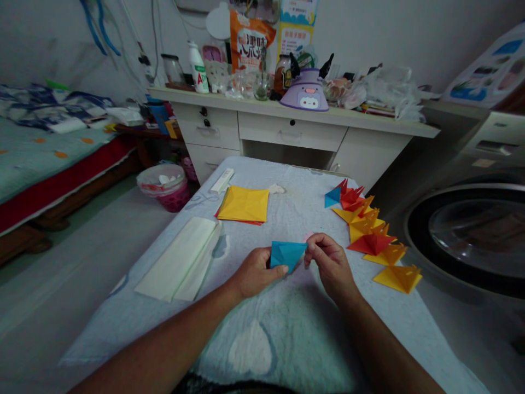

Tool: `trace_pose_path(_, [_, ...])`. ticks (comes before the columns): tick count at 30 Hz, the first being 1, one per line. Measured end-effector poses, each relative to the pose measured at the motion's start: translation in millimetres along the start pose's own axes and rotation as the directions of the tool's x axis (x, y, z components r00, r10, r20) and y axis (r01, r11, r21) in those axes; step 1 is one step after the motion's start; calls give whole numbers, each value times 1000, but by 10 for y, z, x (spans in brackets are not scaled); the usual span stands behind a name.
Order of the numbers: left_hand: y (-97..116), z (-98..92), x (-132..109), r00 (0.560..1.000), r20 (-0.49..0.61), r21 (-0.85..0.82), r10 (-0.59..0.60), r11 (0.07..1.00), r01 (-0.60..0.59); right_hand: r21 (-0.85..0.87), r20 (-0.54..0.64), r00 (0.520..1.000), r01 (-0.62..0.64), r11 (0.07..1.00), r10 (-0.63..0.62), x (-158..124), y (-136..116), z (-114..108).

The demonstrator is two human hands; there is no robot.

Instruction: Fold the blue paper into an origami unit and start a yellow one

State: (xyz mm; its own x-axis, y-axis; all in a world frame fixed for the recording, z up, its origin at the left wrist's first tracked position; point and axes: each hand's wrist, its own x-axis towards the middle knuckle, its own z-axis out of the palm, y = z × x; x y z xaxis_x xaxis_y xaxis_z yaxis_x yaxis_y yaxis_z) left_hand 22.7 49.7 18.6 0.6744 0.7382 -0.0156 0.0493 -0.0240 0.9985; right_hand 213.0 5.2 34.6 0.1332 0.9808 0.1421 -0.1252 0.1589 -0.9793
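A folded piece of blue origami paper (287,253) is held up above the cloth-covered table (229,334). My left hand (257,272) grips its left side, the thumb lying across the lower edge. At the upper right corner, the fingertips of my right hand (328,262) pinch the paper. Beyond my left hand lies a stack of square paper (245,203), yellow on top with red showing underneath. To the right of my right hand, folded paper pieces (371,243) in yellow, red and blue run in a row along the table's edge.
On the table's left are a folded pale sheet (180,260) and a small white box (222,180). A pink lined bin (166,186) stands on the floor at left. Behind is a white cabinet (266,127) crowded with jars and bags; a washing machine (479,230) stands at right.
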Motion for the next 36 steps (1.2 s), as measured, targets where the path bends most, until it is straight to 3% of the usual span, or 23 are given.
trace_pose_path(4, [-22,9,1,998,-62,73,13,997,-9,70,76,996,-59,996,54,-20,53,64])
trace_pose_path(7, [-2,27,-13,996,-90,184,18,983,-1,12,157,983,-94,995,91,-27,86,82])
trace_pose_path(13, [64,22,-38,989,-118,312,88,949,-47,37,112,992,-62,997,58,4,51,3])
trace_pose_path(15, [76,10,-43,987,-115,231,109,970,-80,78,113,992,-67,995,58,11,28,-8])
trace_pose_path(18, [80,-2,-45,993,-31,-71,115,991,-117,112,129,990,-67,991,52,10,0,-6])
trace_pose_path(21, [51,3,-20,997,16,-385,81,920,-69,130,144,989,-36,991,17,7,-10,-10])
trace_pose_path(24, [3,14,17,999,28,-558,-33,828,43,101,140,988,48,994,-62,8,-2,-19])
trace_pose_path(28, [-3,18,26,991,95,-535,-97,834,133,37,177,979,100,994,-105,0,18,-12])
trace_pose_path(31, [39,14,19,990,111,-508,-91,851,135,32,166,984,54,998,-58,-15,30,4])
trace_pose_path(33, [60,7,25,995,53,-505,-86,857,101,72,122,992,-15,997,6,-19,35,11])
trace_pose_path(36, [57,-14,44,987,-139,-468,-79,884,5,112,101,991,-101,989,89,-18,40,22])
